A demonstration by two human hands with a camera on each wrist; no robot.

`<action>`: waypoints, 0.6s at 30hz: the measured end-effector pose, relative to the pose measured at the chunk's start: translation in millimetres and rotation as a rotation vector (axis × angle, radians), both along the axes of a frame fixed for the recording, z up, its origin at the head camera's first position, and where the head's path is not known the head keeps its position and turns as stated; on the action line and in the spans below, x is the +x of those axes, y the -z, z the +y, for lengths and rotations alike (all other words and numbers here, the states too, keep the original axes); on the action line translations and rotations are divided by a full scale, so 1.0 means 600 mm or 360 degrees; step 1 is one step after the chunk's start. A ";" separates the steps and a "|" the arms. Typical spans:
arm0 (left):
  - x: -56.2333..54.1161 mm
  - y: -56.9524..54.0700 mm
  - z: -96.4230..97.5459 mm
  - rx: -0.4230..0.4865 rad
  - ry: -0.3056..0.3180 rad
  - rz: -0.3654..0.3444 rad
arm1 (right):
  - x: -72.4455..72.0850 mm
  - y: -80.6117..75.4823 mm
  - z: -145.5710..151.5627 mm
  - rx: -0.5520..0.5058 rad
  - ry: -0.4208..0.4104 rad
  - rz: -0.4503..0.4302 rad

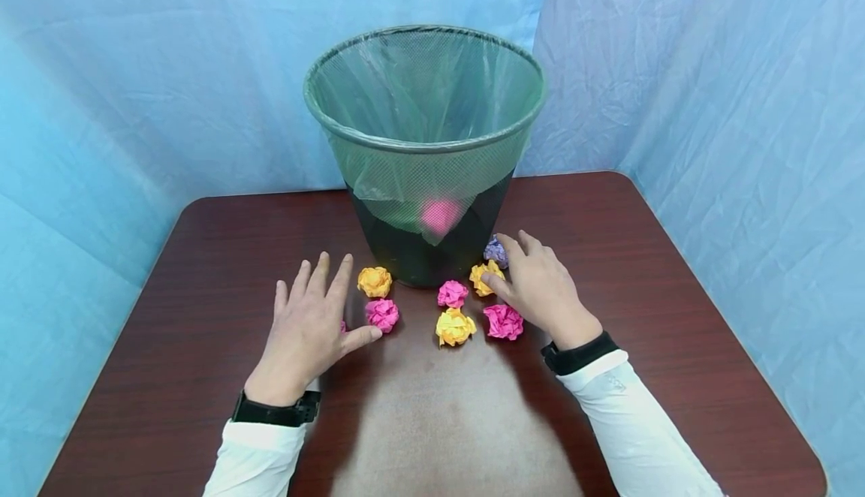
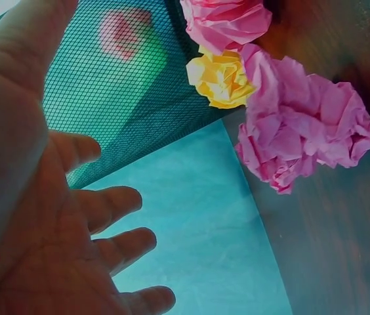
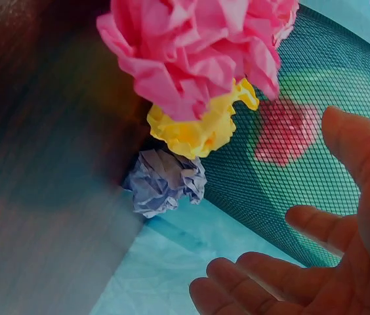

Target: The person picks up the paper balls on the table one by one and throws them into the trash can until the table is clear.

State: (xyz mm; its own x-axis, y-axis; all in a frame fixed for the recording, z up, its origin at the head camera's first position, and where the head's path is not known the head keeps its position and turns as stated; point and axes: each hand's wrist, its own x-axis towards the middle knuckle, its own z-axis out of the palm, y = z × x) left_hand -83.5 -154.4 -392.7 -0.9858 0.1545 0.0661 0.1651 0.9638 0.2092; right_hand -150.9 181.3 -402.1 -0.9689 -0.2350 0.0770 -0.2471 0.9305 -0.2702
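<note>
My left hand point(image 1: 307, 332) hovers with fingers spread over the table's left side, empty. Beside its thumb lie a crumpled pink paper ball point(image 1: 382, 315) and a crumpled yellow one point(image 1: 375, 282); another pink ball point(image 2: 303, 121) is mostly hidden behind that hand in the head view. My right hand point(image 1: 541, 287) reaches over the right-hand group, fingers extended and holding nothing. Nearest to its fingers are a purple paper ball point(image 1: 495, 251) and a yellow one point(image 1: 483, 278), with a pink one point(image 1: 503, 322) below the thumb. In the right wrist view the purple ball point(image 3: 167, 182) sits apart from the fingers.
A dark mesh wastebasket point(image 1: 399, 249) with a green liner stands at the back middle, a pink paper ball point(image 1: 441, 215) showing through its side. In front lie a pink ball point(image 1: 453, 293) and a yellow ball point(image 1: 456, 327). Blue curtains point(image 1: 169, 91) surround the brown table point(image 1: 676, 347).
</note>
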 end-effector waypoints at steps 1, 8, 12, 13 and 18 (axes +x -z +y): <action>0.000 0.001 0.001 -0.0005 -0.0003 -0.0001 | 0.000 0.001 -0.001 0.0004 -0.0005 -0.0003; 0.000 0.008 0.006 -0.0024 -0.0017 -0.0011 | 0.001 0.010 -0.007 0.0040 -0.0027 -0.0035; 0.002 0.010 0.009 -0.0020 -0.0009 0.0013 | 0.001 0.015 -0.011 0.0057 -0.0034 -0.0048; 0.003 0.011 0.009 -0.0019 -0.0009 0.0020 | 0.001 0.016 -0.012 0.0062 -0.0037 -0.0046; 0.005 0.015 0.010 -0.0022 -0.0012 0.0052 | 0.000 0.020 -0.016 0.0083 -0.0051 -0.0035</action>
State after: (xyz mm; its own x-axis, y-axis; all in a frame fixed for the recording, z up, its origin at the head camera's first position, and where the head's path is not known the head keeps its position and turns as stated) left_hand -80.6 -148.7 -402.0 -0.9842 0.1483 0.0963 0.1645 0.9678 0.1905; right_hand -151.1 171.9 -413.9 -0.9622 -0.2690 0.0428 -0.2716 0.9352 -0.2274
